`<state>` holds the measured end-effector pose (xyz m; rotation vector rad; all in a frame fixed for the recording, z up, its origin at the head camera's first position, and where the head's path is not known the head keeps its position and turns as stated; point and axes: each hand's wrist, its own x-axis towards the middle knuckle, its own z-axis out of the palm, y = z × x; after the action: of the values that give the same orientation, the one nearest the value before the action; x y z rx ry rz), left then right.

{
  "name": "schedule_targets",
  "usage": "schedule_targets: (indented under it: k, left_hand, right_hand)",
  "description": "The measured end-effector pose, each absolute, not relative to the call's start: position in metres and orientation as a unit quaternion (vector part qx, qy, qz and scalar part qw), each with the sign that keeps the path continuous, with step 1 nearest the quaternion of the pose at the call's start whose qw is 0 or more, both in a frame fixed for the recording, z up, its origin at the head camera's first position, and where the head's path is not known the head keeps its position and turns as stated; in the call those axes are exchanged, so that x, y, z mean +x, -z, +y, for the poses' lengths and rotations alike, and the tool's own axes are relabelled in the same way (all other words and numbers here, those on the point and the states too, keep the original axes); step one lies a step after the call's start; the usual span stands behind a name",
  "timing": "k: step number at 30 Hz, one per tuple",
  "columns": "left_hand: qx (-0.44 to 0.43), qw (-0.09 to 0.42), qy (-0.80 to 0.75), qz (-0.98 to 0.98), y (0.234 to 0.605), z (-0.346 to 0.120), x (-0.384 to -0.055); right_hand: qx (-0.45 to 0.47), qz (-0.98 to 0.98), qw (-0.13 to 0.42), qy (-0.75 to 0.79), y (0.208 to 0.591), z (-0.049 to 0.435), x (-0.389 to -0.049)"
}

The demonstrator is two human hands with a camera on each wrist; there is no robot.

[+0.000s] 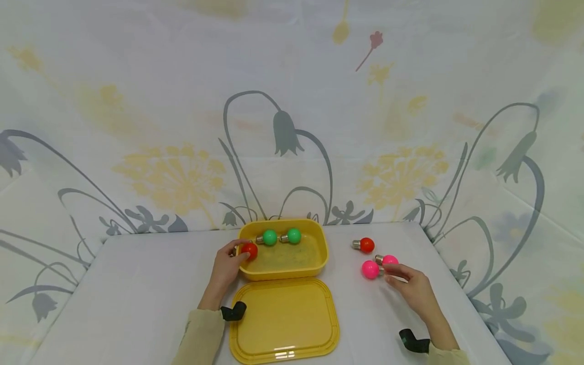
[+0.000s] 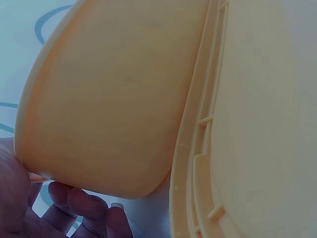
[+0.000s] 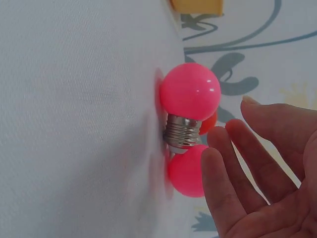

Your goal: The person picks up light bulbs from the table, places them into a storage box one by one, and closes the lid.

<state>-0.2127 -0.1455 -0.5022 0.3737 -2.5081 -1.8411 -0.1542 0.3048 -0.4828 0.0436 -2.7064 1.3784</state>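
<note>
At the left end of the yellow box point(image 1: 285, 276), my left hand point(image 1: 226, 263) holds a red light bulb point(image 1: 249, 250) by its base end, the globe over the inside of the box. In the left wrist view, fingers point(image 2: 89, 208) of that hand curl outside the box wall; the bulb cannot be made out there. Two green bulbs point(image 1: 269, 237) lie in the box. My right hand point(image 1: 412, 289), fingers extended and thumb apart, is beside a pink bulb point(image 3: 190, 91) on the table. A second pink bulb point(image 1: 390, 260) lies close against it, partly hidden by the fingers.
A yellow lid point(image 1: 284, 319) lies flat in front of the box. Another red bulb point(image 1: 367, 245) rests behind the pink ones. White cloth covers the table point(image 1: 137, 294), and a flower-printed curtain point(image 1: 292, 61) rises behind it.
</note>
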Motion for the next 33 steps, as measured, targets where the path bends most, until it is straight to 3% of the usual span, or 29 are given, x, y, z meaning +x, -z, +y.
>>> schedule_targets:
  k: [13, 21, 33]
  left_hand:
    - [0.118, 0.005, 0.587, -0.801, 0.502, -0.146, -0.211]
    - [0.116, 0.004, 0.587, -0.801, 0.502, -0.146, -0.21]
    - [0.119, 0.0, 0.592, -0.797, 0.5, -0.145, -0.211]
  right_hand:
    - [0.049, -0.863, 0.088, -0.495, 0.492, 0.297, -0.163]
    - [0.029, -0.888, 0.045, -0.456, 0.491, 0.296, -0.168]
    - [0.035, -0.913, 0.044, -0.404, 0.49, 0.292, -0.169]
